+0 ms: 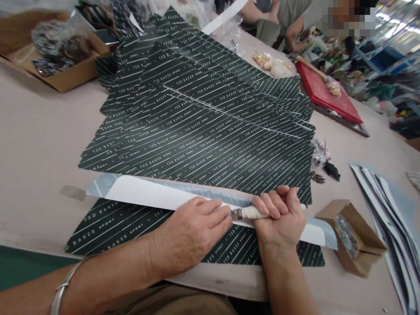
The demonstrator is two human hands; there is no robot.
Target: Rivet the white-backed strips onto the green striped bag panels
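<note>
My left hand lies across a long white strip, its fingers stretched out and close together. The strip rests on a dark printed sheet with diagonal white lettering, and a bluish translucent layer shows along its edges. My right hand is wrapped round a hand tool with a white-wrapped handle and a metal collar. The tool points left toward my left fingertips, which hide its tip. Whether those fingertips touch it, I cannot tell.
Several dark printed sheets overlap beyond the strip. A cardboard box of wrapped items stands far left. A small brown box and long strips lie right, a red board farther back. Another person's arm shows behind.
</note>
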